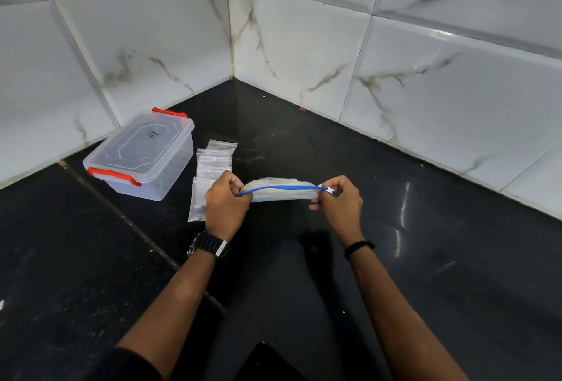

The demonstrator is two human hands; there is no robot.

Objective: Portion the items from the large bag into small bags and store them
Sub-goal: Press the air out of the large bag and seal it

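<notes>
My left hand (pixel 226 201) pinches the large bag's (pixel 278 192) blue zip end, my right hand (pixel 337 201) pinches the slider (pixel 329 190); it's held above the counter (pixel 425 259). Yanking unevenly could spill contents before the small bags (pixel 209 173)

blue zip strip (pixel 281 188), orange box clips (pixel 114 176) (clear box), black counter (pixel 395 259).

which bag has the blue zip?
The large bag held up between left hand and right hand. The small bags lying by the container show no blue.
</notes>
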